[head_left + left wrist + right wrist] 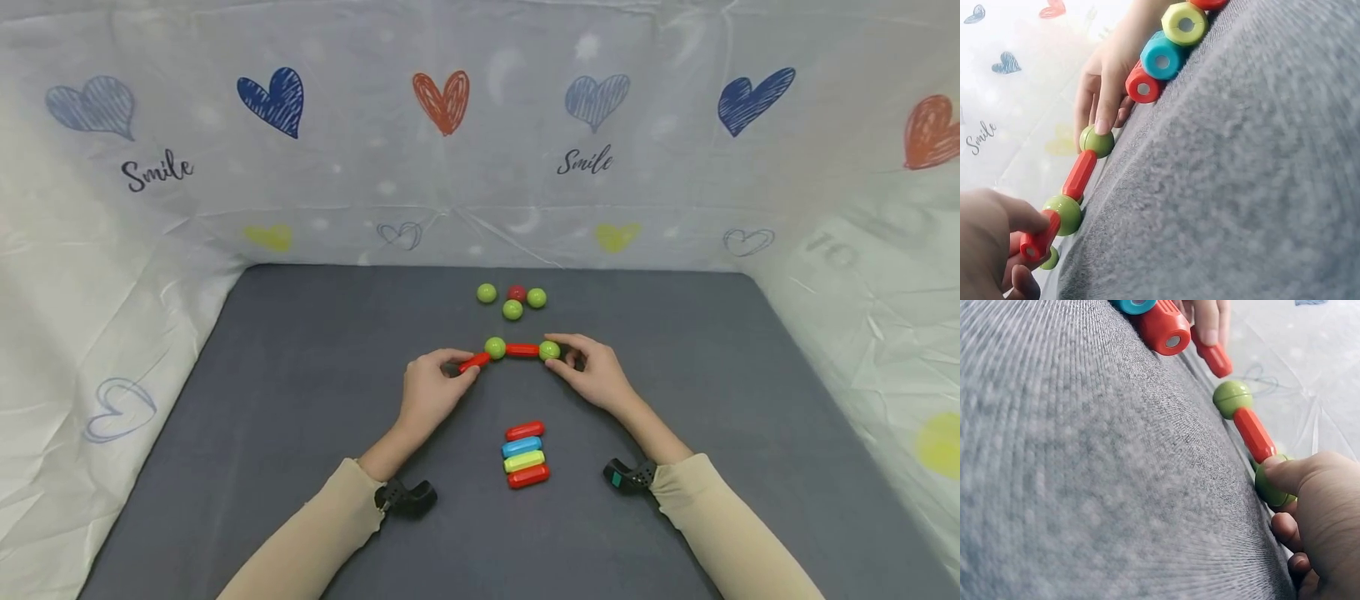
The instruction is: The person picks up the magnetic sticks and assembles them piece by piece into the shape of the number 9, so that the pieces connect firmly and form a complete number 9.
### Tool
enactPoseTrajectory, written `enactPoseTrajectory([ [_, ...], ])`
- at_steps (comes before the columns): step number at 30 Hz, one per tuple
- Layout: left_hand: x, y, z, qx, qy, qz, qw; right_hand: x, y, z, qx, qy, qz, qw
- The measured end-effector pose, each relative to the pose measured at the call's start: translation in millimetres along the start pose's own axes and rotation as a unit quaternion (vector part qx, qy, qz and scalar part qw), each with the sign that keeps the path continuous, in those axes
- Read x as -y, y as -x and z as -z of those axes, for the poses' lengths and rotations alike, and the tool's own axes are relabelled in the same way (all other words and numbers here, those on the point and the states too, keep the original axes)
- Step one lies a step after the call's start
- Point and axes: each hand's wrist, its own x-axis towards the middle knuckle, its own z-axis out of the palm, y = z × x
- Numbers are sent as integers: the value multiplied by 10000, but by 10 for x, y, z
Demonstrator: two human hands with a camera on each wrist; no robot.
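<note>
Centrally on a dark grey tabletop [315, 467], left hand [437, 387] curled, pinching a red rod [473, 362], right hand [596, 372] curled, pinching a green ball [550, 350], four rods [524, 461] side by side, a second red rod [522, 350] between that ball and another green ball [495, 347].

Screened-off work area; home, lab or office cannot be told. Signs: pale, creased sheeting [337, 183] printed with blue, red and yellow hearts [271, 102] and dark "Smile" lettering [585, 160], hung behind and along both sides of a dark grey, fabric-covered bench [315, 358]. Sheeting hides the wider room.
</note>
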Motion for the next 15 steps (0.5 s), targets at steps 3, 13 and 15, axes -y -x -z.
enactPoseTrajectory([
  [3,17,1,14,11,-28,69,10000,11,-6,-5,-5,-36,33,10000],
  [13,26,11,-11,122,-59,107,9999,-4,8,-7,25,-106,69,9999],
  [15,21,12,-17,195,-71,95,9997,-6,6,-2,1,-122,78,9999],
])
